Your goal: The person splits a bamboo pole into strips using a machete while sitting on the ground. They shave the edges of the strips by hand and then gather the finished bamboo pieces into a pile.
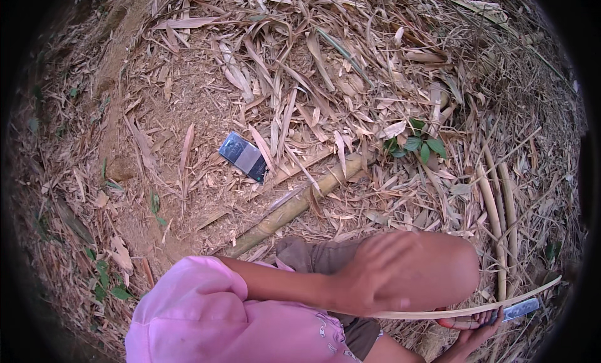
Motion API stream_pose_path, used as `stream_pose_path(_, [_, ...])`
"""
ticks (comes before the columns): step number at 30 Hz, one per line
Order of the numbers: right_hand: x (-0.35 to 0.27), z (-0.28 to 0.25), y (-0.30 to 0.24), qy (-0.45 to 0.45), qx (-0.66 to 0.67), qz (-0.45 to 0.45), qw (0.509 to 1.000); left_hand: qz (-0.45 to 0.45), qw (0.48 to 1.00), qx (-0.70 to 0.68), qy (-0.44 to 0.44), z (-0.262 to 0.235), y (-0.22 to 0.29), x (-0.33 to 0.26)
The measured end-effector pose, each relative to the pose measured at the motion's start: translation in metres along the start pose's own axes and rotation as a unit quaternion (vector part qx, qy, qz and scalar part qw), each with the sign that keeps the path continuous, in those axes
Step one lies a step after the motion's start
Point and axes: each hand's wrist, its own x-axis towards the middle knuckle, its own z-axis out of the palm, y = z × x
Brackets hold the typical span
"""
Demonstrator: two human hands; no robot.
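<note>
My left hand (374,276) lies over my bent bare knee, slightly blurred, with its fingers stretched out and apart. Along its lower edge runs a long, thin, pale strip of bamboo (413,315), whose left end is hidden by the hand and the pink shirt. At the lower right, my right hand (482,320) is closed around a knife; its flat grey blade (521,309) points right and a red part, probably the handle (452,323), shows beside the fingers. The strip crosses just above the right fingers and the blade, its free end reaching past the knife.
Beyond my knee a thick bamboo pole (294,211) lies slantwise on the ground. A phone (243,157) rests among dry leaves and shavings. Several long peeled stalks (491,203) lie at the right, and a small green-leaved plant (416,144) grows past the pole's far end.
</note>
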Motion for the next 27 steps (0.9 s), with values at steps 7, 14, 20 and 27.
stream_pose_path(7, [-0.011,-0.018,-0.019,-0.002,0.038,-0.017,0.999,0.201,0.960,-0.143,-0.135,0.059,0.064,0.040])
stream_pose_path(14, [-0.008,-0.051,-0.043,0.041,0.119,-0.036,0.991,0.027,0.881,-0.151,-0.447,0.134,0.103,0.126])
stream_pose_path(20, [-0.006,-0.076,-0.068,0.051,0.129,-0.063,0.988,-0.119,0.763,-0.278,-0.571,0.180,0.132,0.131])
stream_pose_path(27, [-0.019,-0.152,-0.101,0.117,0.173,-0.144,0.967,-0.194,0.706,-0.271,-0.625,0.248,0.215,0.142])
